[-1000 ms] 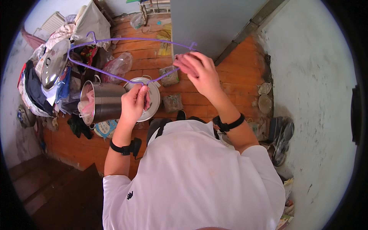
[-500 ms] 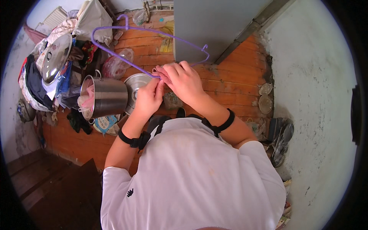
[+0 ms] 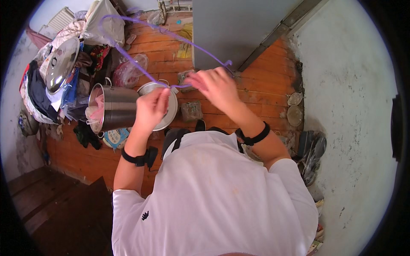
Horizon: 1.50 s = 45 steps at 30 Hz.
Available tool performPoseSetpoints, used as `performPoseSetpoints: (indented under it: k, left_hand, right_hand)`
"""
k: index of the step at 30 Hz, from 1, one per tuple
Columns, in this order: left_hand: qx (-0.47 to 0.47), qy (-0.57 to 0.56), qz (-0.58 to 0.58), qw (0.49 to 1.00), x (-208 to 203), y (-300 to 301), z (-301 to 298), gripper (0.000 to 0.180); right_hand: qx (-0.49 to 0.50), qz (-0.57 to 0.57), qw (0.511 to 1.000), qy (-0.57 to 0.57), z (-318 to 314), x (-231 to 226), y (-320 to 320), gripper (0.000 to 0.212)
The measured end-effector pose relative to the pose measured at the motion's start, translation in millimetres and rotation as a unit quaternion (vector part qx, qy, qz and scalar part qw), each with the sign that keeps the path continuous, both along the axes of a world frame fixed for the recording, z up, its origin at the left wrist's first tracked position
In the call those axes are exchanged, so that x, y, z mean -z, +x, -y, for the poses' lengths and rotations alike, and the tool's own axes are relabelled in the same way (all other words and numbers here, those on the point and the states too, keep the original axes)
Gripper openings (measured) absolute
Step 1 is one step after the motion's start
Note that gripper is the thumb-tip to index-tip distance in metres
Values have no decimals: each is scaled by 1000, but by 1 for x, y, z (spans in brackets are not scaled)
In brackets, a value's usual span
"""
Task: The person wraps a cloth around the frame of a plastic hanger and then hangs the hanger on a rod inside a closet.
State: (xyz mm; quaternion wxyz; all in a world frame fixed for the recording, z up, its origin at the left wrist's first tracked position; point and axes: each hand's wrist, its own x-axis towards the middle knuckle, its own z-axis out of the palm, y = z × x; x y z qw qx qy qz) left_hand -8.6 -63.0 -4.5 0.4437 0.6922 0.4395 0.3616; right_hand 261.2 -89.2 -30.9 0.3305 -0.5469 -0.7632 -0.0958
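Note:
A purple clothes hanger (image 3: 136, 64) stretches out in front of me, its far parts smeared by motion. My left hand (image 3: 152, 106) is closed on the hanger's near bar, thumb on top. My right hand (image 3: 217, 88) is on the same bar to the right, blurred. A bit of pinkish cloth (image 3: 193, 80) shows at its fingertips, wrapped about the bar; most of the cloth is hidden by the hand.
Left of my hands, a steel pot (image 3: 121, 106) lies on its side with pink stuff inside. Beyond it are a steel lid (image 3: 62, 65) and heaped clothes (image 3: 38, 100). A round metal lid (image 3: 170, 112) lies below the hanger. A grey panel (image 3: 232, 30) stands ahead.
My hands have moved apart along the bar, the left one leftward and the right one rightward with the cloth. The hanger has shifted left, and its far left end farther from me.

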Motion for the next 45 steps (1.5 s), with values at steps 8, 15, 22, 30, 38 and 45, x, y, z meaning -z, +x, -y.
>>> performPoseSetpoints:
  k: [8,15,22,30,38,45]
  left_hand:
    - [98,151,-190,965,13,25,-8,12]
    - [122,190,-310,923,38,40,-10,9]
    - [180,179,-429,867,58,9,-15,15]
    - [119,190,-422,878,28,25,-5,10]
    - [103,190,-378,900,19,25,-14,16]
    - [109,169,-398,895,32,17,-6,21]
  right_hand:
    - [-155,-319,849,-391,-11,-21,-5,51]
    - [-59,-475,804,-353,-18,-18,-28,48]
    - [-70,-721,635,-268,-15,-52,-10,37]
    - [-68,-725,658,-191,-10,-42,-23,38]
    - [-94,-574,765,-277,-16,-23,-26,51]
    - [-83,-659,713,-224,-11,-53,-20,43]
